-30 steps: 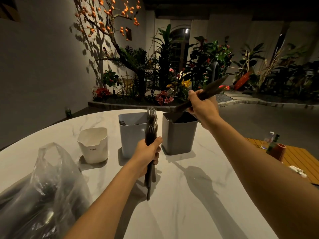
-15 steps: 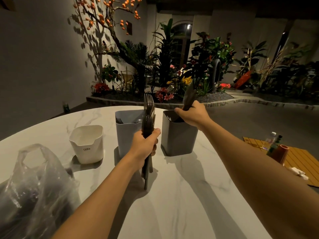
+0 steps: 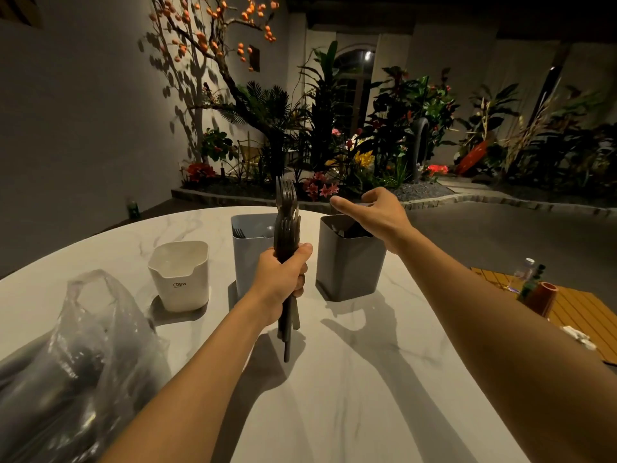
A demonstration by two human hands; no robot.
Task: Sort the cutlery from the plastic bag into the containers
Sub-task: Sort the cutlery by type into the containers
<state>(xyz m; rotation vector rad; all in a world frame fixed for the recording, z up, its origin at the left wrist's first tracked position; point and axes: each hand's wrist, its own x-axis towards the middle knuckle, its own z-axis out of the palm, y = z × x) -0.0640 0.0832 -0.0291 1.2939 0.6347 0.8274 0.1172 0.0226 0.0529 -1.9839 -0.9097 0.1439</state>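
Gleaming marble table [image 3: 350,379] under plastic bag [image 3: 83,345]; dim, perhaps artificial garden [image 3: 384,145].

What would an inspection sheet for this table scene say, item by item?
Surface: round white marble table.
Job's things: plastic bag at near left with dark cutlery inside; white container, light grey container and dark grey container in a row; forks held upright.
Clutter: wooden side table at right with bottles and an orange cup.
Hands: left hand grips the forks; right hand is open above the dark grey container, holding nothing.
Cables: nothing seen.
Surroundings: grey wall, tree with orange fruit, bed of plants; dim light.
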